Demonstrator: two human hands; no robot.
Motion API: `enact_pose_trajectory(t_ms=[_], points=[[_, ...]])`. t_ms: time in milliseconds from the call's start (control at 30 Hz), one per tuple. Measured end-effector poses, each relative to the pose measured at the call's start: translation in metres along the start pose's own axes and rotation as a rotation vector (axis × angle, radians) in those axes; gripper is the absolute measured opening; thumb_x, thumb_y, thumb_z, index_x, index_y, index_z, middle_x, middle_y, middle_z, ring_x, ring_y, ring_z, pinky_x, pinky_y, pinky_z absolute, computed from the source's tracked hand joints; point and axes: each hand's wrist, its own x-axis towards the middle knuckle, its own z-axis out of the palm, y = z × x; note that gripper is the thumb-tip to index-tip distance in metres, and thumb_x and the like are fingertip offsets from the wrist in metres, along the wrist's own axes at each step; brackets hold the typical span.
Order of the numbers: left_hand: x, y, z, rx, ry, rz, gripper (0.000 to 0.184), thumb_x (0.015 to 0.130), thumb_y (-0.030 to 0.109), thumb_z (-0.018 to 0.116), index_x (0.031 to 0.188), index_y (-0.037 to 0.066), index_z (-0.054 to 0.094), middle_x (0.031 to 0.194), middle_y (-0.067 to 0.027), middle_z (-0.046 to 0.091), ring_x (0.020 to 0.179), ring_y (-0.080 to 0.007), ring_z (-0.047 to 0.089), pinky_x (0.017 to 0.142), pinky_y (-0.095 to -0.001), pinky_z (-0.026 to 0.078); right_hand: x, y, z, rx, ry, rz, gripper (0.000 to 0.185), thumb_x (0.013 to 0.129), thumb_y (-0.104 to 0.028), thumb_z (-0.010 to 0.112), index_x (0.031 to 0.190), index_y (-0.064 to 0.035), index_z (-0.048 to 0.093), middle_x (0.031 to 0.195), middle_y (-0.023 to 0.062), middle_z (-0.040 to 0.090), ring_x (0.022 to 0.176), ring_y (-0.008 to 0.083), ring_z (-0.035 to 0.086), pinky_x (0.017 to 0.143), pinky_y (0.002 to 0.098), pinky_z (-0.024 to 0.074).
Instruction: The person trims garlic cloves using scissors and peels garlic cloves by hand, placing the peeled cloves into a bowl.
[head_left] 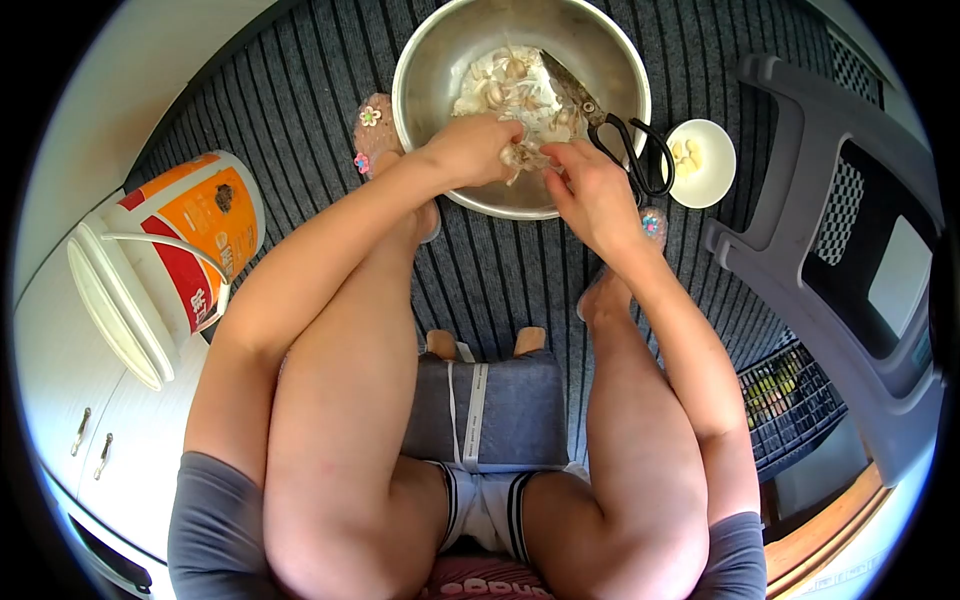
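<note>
A large steel bowl holds garlic bulbs, loose cloves and papery skins. My left hand is closed around a piece of garlic above the bowl's near side. Close on its right is my right hand, thumb and fingers apart, fingertips at the garlic's edge; whether they touch it I cannot tell. Black-handled scissors lean in the bowl, blades on the garlic and handles over the right rim. A small white bowl to the right contains several peeled cloves.
An orange, red and white bucket with a lid lies tilted at left, near white cabinet doors. A grey plastic stool stands at right, with a black basket below it. Striped grey matting covers the floor. A grey cushioned seat sits between my legs.
</note>
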Motion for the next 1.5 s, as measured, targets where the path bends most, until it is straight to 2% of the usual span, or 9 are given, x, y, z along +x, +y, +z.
enact_pose_trajectory(t_ms=[100,200,567,700,800,1000,1167,1433,1500], points=[[0.011,0.002,-0.010,0.142,0.120,-0.012,0.028,0.078,0.012,0.063,0.105,0.005,0.059,0.105,-0.0201,0.060,0.095,-0.0359,0.059,0.080,-0.0413,0.048,0.006,-0.003,-0.001,-0.055,-0.024,-0.050,0.019,0.080,-0.007,0.062,0.098,-0.0021,0.063,0.088,0.0150,0.060,0.085,0.0345,0.061,0.075,0.0425,0.0499],[0.039,-0.006,-0.021,0.255,0.551,0.198,0.023,0.075,0.006,0.060,0.097,0.005,0.065,0.101,-0.0158,0.058,0.096,-0.0337,0.058,0.079,-0.0427,0.051,0.009,-0.006,-0.003,-0.052,-0.028,-0.030,0.018,0.080,-0.007,0.061,0.097,-0.0025,0.063,0.087,0.0147,0.060,0.084,0.0343,0.061,0.075,0.0427,0.0497],[0.048,-0.058,-0.019,0.131,0.462,0.205,0.026,0.077,0.003,0.055,0.103,0.002,0.061,0.103,-0.0164,0.057,0.096,-0.0358,0.059,0.083,-0.0415,0.049,0.008,0.000,-0.007,0.048,0.061,0.086,0.013,0.083,-0.009,0.059,0.093,-0.0034,0.065,0.089,0.0140,0.063,0.081,0.0341,0.062,0.074,0.0421,0.0497],[0.049,-0.065,-0.017,0.077,0.491,0.194,0.025,0.079,0.003,0.057,0.103,0.001,0.060,0.101,-0.0166,0.058,0.096,-0.0354,0.059,0.086,-0.0414,0.048,0.008,0.004,-0.012,-0.037,0.115,0.077,0.014,0.082,-0.010,0.060,0.092,-0.0038,0.065,0.085,0.0126,0.062,0.082,0.0316,0.061,0.074,0.0402,0.0496],[0.047,-0.059,-0.013,0.116,0.521,0.171,0.023,0.079,0.005,0.059,0.102,0.001,0.060,0.100,-0.0165,0.059,0.094,-0.0343,0.059,0.086,-0.0399,0.047,0.007,0.009,-0.017,-0.403,0.208,-0.042,0.012,0.078,-0.007,0.060,0.089,-0.0022,0.062,0.086,0.0130,0.058,0.083,0.0303,0.057,0.072,0.0388,0.0485],[0.039,-0.040,-0.020,-0.471,0.416,0.000,0.028,0.077,0.012,0.069,0.101,0.002,0.060,0.101,-0.0121,0.064,0.091,-0.0233,0.062,0.080,-0.0325,0.049,0.002,0.010,-0.012,-0.684,0.188,0.065,0.017,0.074,0.000,0.056,0.089,-0.0020,0.051,0.089,0.0141,0.050,0.083,0.0294,0.051,0.069,0.0375,0.0454],[0.017,-0.024,-0.010,-1.258,0.197,0.011,0.032,0.084,0.012,0.068,0.112,0.000,0.058,0.106,-0.0085,0.062,0.095,-0.0166,0.061,0.083,-0.0289,0.051,-0.005,0.030,-0.015,-0.631,0.097,0.141,0.038,0.067,0.001,0.062,0.102,0.0055,0.049,0.089,0.0197,0.051,0.081,0.0365,0.055,0.071,0.0436,0.0462],[0.003,-0.034,-0.005,-1.711,0.040,-0.032,0.033,0.090,0.004,0.059,0.122,-0.002,0.052,0.116,-0.0102,0.055,0.101,-0.0175,0.058,0.091,-0.0270,0.050,-0.013,0.018,-0.036,-0.234,0.170,0.280,0.030,0.070,-0.003,0.064,0.098,0.0031,0.057,0.089,0.0234,0.057,0.078,0.0366,0.060,0.070,0.0439,0.0486],[0.003,-0.037,-0.005,-1.789,0.028,-0.021,0.033,0.091,0.002,0.057,0.122,-0.002,0.051,0.115,-0.0105,0.056,0.100,-0.0185,0.058,0.091,-0.0276,0.051,-0.017,0.021,-0.038,-0.014,0.085,0.432,0.027,0.071,-0.010,0.067,0.093,0.0007,0.057,0.075,0.0149,0.060,0.067,0.0254,0.061,0.063,0.0355,0.0482]])
